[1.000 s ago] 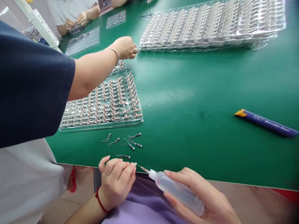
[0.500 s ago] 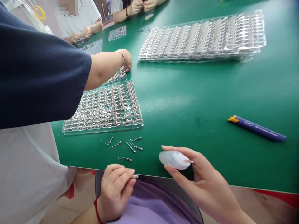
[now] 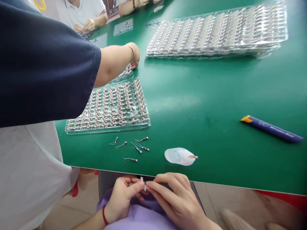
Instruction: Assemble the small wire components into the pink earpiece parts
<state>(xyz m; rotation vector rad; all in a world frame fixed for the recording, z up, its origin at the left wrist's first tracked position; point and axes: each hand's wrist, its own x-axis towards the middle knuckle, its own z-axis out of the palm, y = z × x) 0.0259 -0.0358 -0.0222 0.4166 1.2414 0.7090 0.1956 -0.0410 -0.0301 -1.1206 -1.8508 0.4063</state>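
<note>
Over my lap at the table's near edge, my left hand point(image 3: 126, 193) is closed, pinching a small white plastic part point(image 3: 142, 180) between thumb and fingers. My right hand point(image 3: 176, 198) meets it from the right, its fingertips pressed together on the part's lower end. Fingers hide some of the part. On the table beyond my right hand lies a translucent white squeeze bottle point(image 3: 178, 156) with a thin tip pointing right. Several tiny circuit boards with thin wires point(image 3: 138, 149) lie loose beyond my left hand.
A clear tray point(image 3: 107, 130) of pale cup-and-stem parts sits at left, under a co-worker's dark sleeve point(image 3: 48, 70) and arm. Stacked clear trays point(image 3: 216, 33) stand at the back right. A blue-and-yellow cutter point(image 3: 272, 128) lies at right. Other people work across the green table point(image 3: 192, 92).
My right hand has let go of the squeeze bottle, which now lies on the table. It has moved down and left to the white part in my left hand. The view has shifted slightly.
</note>
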